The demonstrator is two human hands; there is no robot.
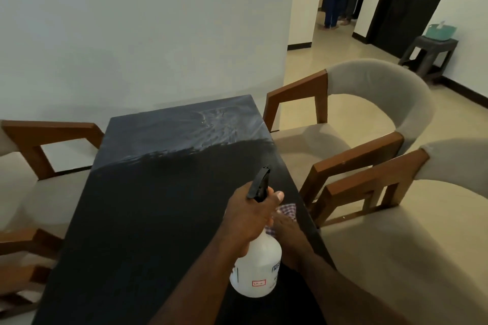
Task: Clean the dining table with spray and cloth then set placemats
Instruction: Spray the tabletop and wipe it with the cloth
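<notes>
We've got our left hand point(250, 221) wrapped round the spray bottle point(257, 269) neck, arm stretched forward. Our right hand point(286, 227) sits on the checked cloth point(287, 210) by the table's point(158, 219) right edge, fingers hidden.

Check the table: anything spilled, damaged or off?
Only the far end of the table stands out: a greyish, streaky film covers it and stops at a ragged line, while the near part is evenly dark. It looks like spray residue, not damage. The bottle in the left hand shows no leak.
</notes>
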